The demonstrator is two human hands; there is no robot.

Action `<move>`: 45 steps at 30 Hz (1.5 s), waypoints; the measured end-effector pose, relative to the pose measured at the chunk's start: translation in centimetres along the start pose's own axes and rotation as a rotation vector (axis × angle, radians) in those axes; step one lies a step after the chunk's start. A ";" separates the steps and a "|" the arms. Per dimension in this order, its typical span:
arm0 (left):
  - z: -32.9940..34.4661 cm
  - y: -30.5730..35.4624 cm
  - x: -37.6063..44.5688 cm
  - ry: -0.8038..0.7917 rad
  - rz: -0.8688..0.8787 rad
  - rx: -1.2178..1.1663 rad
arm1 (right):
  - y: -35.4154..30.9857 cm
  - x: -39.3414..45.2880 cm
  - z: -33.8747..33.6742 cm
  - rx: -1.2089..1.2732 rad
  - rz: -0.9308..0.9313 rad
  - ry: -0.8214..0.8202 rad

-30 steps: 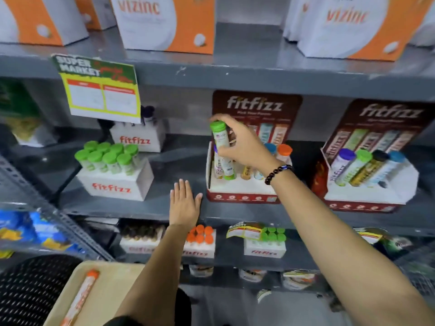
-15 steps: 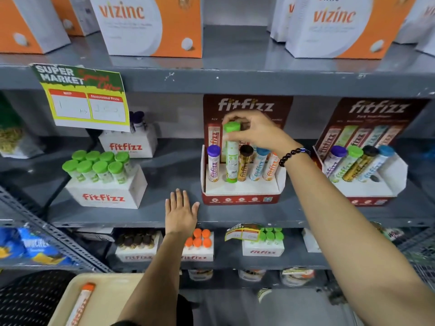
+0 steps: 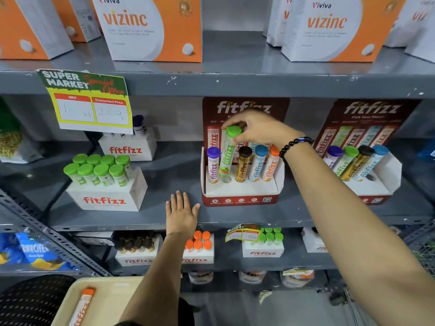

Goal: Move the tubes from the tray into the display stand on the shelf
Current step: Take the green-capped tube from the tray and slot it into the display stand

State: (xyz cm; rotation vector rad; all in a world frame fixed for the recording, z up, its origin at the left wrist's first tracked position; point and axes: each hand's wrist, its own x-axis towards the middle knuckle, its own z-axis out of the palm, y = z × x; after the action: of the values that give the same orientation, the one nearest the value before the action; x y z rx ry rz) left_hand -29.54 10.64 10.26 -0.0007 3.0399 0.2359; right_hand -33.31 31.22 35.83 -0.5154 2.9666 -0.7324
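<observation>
Holding the green-cap tube [image 3: 227,151] by its top, the right hand [image 3: 257,130] hangs over the display stand [image 3: 240,191]; the left hand [image 3: 181,214] lies flat and wide on the shelf [image 3: 164,217] edge at 7 o'clock.

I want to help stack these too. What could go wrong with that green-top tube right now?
The right hand holds the green-capped tube only by its cap, tilted, its base just above the empty hole. It might miss and catch on the rim. It sits close to the purple-capped tube, so it could knock that one. The light-looking display stand may shift, since the left hand rests on the shelf, not on it.
</observation>
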 end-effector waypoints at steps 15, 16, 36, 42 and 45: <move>0.3 0.0 0.2 0.002 -0.012 0.017 | 1.3 0.8 3.8 -0.095 0.102 -0.018; 0.3 0.0 0.2 0.003 -0.013 0.018 | 1.2 0.8 3.9 -0.100 0.101 -0.017; 0.4 0.1 0.2 0.004 -0.014 0.042 | 2.0 1.6 5.5 -0.130 0.121 -0.064; 0.4 0.0 0.2 0.015 -0.016 0.047 | 2.0 1.5 5.7 -0.097 0.150 -0.091; 0.3 -0.1 0.3 0.004 -0.013 0.027 | 1.9 1.3 5.7 -0.097 0.174 -0.135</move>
State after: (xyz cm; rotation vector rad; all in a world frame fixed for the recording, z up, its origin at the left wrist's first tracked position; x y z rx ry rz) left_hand -29.84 10.60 9.88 -0.0190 3.0456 0.1939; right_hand -34.48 29.87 29.97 -0.2930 2.8840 -0.5190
